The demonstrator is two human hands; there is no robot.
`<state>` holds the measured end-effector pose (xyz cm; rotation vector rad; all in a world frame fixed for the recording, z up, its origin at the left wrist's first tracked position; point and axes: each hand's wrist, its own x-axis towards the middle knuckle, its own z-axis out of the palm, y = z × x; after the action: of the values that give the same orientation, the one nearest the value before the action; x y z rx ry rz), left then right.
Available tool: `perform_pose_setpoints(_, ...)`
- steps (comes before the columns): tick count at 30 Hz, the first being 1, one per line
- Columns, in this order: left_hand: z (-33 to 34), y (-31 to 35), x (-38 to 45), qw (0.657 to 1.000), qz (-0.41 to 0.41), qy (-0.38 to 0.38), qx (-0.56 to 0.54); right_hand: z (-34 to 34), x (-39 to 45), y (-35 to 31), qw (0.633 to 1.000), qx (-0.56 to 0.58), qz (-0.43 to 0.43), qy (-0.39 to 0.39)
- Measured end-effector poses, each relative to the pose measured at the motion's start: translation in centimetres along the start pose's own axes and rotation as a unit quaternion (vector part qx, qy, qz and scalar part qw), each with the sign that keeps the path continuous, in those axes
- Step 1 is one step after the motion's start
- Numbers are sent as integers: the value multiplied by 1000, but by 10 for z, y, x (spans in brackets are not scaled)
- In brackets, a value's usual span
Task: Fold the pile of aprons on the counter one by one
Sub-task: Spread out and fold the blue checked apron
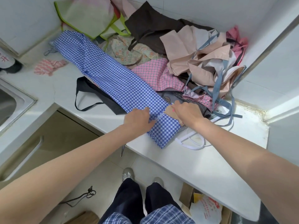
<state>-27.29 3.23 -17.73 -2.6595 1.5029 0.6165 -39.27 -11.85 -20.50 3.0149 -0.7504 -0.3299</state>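
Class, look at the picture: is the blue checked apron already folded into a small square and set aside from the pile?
No: the blue checked apron lies as a long strip across the pile, with the left hand and right hand on its near end.

Blue gingham apron [113,78]: folded lengthwise into a long narrow strip, laid diagonally across the white surface [202,159], far end near the back wall, near end at the front edge. Pile of aprons [186,62]: heaped unfolded in the back right corner; dark brown, beige, pink check, floral and pink pieces are seen, with grey-blue straps trailing loose.
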Motion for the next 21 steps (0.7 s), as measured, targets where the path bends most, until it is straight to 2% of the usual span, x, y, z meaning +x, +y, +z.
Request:
perform_pose_setpoints(1,3,7,-2,998,29,46,38,0,-1,-1,1000,-10,-8,7)
perform_pose_setpoints(2,10,15,-2,996,49,61,54,1,-2,-2,1000,-12,-10,6)
perform_pose_setpoints(5,32,21,2,996,68,22,51,3,-2,-2,1000,17,11,-24)
perform_pose_setpoints(7,39,16,4,997,82,-2,-6,2,-1,1,997,50,37,-55)
perform_pose_setpoints(11,41,4,3,992,123,2,-37,0,-5,3,995,58,35,-68)
perform_pose_setpoints(13,40,-6,-1,985,163,50,-1,-9,-9,3,996,-13,-24,-81)
perform_pose_setpoints(14,43,-12,-1,971,214,103,31,-12,-12,4,993,-60,-72,-72)
perform_pose_setpoints(16,55,-24,1,943,284,161,71,-16,-15,7,975,-127,-173,-51)
perform_pose_setpoints(18,59,-29,2,932,312,162,86,-11,-17,16,958,-163,-222,-81)
perform_pose_setpoints(21,55,-30,1,933,326,133,76,-2,-16,25,949,-165,-219,-155)
